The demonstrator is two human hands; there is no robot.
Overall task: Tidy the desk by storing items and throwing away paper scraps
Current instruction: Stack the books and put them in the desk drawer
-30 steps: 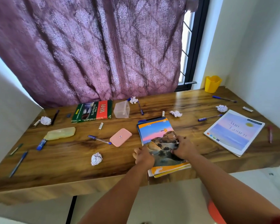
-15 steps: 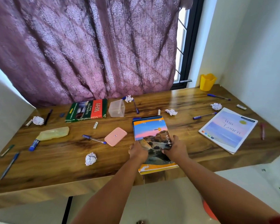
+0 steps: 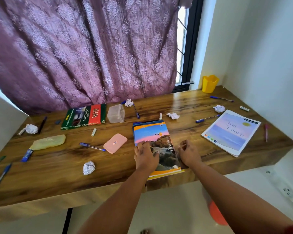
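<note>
- Head view: the notebook stack (image 3: 155,141) is lying at the desk's (image 3: 58,174) near edge, roughly 6 o'clock of centre.
- It's being pressed down by the left hand (image 3: 145,157), fingers spread flat on the cover.
- The right hand (image 3: 189,153) is being held just at 3 o'clock of the stack, fingers loosely curled, nothing gripped.
- A paper ball (image 3: 88,168) is sitting at 9 o'clock of the hands.
</note>
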